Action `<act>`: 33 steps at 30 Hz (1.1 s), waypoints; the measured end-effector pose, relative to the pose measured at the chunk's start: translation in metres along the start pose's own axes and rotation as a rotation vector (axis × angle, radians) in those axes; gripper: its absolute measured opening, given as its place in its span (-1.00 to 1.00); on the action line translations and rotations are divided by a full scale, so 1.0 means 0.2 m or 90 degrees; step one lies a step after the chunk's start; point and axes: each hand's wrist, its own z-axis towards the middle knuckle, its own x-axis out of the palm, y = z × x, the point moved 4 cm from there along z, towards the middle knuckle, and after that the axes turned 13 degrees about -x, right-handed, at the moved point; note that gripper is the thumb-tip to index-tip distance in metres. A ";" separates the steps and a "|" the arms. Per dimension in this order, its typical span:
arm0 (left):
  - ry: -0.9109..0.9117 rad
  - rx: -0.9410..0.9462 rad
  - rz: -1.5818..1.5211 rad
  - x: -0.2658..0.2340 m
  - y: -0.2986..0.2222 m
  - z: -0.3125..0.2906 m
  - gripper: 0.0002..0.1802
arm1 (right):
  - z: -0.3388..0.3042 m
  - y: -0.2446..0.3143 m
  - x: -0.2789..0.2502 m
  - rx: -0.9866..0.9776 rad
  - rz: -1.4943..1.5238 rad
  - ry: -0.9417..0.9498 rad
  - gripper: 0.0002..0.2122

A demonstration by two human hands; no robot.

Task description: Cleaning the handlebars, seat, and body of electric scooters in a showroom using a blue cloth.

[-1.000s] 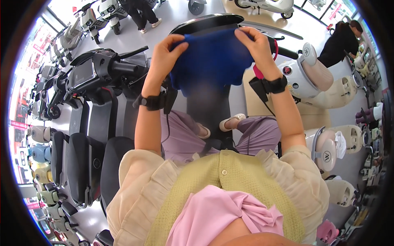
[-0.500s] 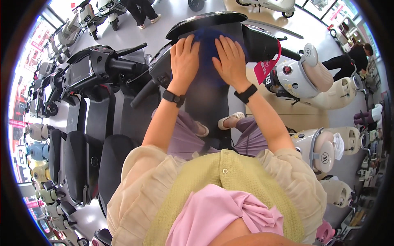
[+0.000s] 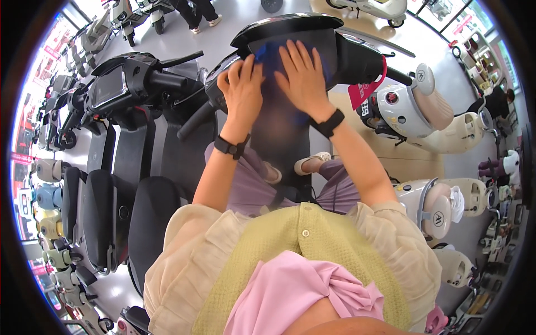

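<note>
A dark blue cloth point(image 3: 271, 56) lies against the dark display panel of a black scooter point(image 3: 290, 25), between the handlebars; its lower part is dim and blurred. My right hand point(image 3: 302, 78) rests flat over the cloth with its fingers stretched out and the thumb apart. At the cloth's left edge, my left hand point(image 3: 241, 92) has its fingers bent and drawn together on the fabric; the fingertips are partly hidden. Each wrist wears a black band.
A red tag point(image 3: 360, 95) hangs from the right handlebar. Close on the left stands another black scooter point(image 3: 134, 86) with a dark seat point(image 3: 153, 223). A white scooter point(image 3: 410, 109) is at the right. People in dark clothes are farther off.
My left hand's fingers went from lying flat to bent at the cloth's edge, and that hand came slightly lower. My right hand slid a little to the left and up over the cloth.
</note>
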 end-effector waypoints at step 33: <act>-0.114 -0.355 -0.272 -0.52 0.65 -0.18 -0.86 | -0.05 0.37 0.04 -0.020 0.290 -0.101 -0.71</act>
